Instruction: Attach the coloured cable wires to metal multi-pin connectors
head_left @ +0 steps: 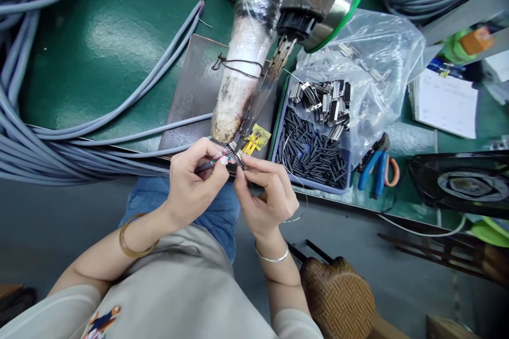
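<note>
Between finger and thumb, my left hand (194,180) pinches the end of a grey cable (204,167), whose thin coloured wires fan out at the tip. My right hand (267,190) grips a small metal multi-pin connector (237,156) by its right side. Wire ends and connector meet just under the tip of a soldering iron (274,66), which points down from above. Whether the wires are joined to the pins is too small to tell. Right behind my fingers lies a yellow piece (254,140). A white, stained tube (238,74) ends just above my left fingers.
A blue tray (318,183) holds black sleeves (310,148) and connectors (328,100), partly under a plastic bag (382,58). Blue-handled pliers (374,167), a solder spool (338,16) and a black fan (461,183) are nearby. Grey cables (79,161) hang along the left edge; a woven stool (340,296) stands below.
</note>
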Demonstrator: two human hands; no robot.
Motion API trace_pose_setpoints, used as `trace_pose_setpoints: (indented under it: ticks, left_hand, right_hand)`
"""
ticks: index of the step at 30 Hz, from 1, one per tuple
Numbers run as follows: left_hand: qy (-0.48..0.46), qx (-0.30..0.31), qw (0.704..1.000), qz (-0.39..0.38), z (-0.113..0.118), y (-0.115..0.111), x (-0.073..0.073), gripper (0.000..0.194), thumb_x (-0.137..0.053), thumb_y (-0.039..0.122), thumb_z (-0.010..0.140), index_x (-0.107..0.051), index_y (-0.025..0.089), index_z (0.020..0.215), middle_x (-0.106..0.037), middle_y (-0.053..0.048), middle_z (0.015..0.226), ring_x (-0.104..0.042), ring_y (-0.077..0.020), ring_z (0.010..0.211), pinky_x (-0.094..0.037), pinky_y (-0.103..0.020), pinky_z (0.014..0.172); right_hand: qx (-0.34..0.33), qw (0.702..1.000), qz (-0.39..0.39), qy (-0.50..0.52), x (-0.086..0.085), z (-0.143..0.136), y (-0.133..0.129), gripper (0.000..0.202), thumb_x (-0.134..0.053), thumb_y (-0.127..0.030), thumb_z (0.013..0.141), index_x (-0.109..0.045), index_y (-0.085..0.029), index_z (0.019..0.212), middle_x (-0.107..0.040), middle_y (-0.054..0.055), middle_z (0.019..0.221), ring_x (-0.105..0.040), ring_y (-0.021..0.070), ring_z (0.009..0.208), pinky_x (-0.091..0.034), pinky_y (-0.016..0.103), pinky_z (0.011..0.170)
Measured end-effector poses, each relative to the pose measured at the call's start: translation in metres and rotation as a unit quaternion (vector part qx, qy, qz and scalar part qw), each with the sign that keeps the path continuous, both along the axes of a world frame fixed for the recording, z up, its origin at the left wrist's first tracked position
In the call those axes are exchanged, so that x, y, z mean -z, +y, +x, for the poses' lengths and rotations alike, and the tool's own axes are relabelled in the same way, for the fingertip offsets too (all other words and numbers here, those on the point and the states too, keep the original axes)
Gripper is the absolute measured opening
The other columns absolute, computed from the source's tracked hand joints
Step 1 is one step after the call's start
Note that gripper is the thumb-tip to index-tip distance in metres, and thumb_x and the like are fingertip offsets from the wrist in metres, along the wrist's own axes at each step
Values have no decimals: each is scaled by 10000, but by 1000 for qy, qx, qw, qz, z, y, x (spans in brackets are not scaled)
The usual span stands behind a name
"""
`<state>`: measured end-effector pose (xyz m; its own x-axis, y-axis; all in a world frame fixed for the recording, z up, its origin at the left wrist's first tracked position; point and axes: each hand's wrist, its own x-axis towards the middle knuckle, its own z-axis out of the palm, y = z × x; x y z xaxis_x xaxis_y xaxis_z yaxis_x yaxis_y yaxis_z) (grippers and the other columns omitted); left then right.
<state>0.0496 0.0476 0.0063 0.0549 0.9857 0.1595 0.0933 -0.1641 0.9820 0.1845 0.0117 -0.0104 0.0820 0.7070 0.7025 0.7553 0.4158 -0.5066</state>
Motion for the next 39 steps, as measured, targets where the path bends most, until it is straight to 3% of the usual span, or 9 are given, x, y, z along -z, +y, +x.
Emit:
trace_pose_setpoints:
  ticks: [10,23,32,39]
  left_hand:
    - [17,-6,1000,20,1,0,5,140,-680,180,833,-586,192,730,-658,7,690,-578,-97,601,-430,-183,492]
    - [-4,-18,1000,21,5,1,0,126,-655,126,795,-611,175,688,-672,5,692,-555,-80,570,-419,-172,487]
    - [-4,-28,1000,-3,7,3,-7,144,-671,165,784,-593,187,664,-628,18,630,-542,-87,559,-409,-180,478]
    - [-40,12,997,-70,2,3,-3,142,-686,180,791,-591,184,685,-657,-4,705,-567,-99,606,-434,-185,498]
  right_hand:
    - [-4,1000,-7,16,1,1,2,201,-753,-74,837,-626,-227,869,-788,41,987,-760,155,850,-635,269,737]
    - [-5,1000,3,16,0,2,2,194,-755,-76,835,-637,-226,872,-790,41,998,-757,151,836,-629,260,704]
    - [4,1000,10,1,-2,2,4,200,-777,-93,826,-670,-241,908,-786,22,1015,-765,156,853,-643,268,733]
    - [-6,996,37,-86,4,4,-2,170,-745,-78,851,-636,-203,889,-800,80,1027,-783,162,895,-647,243,780]
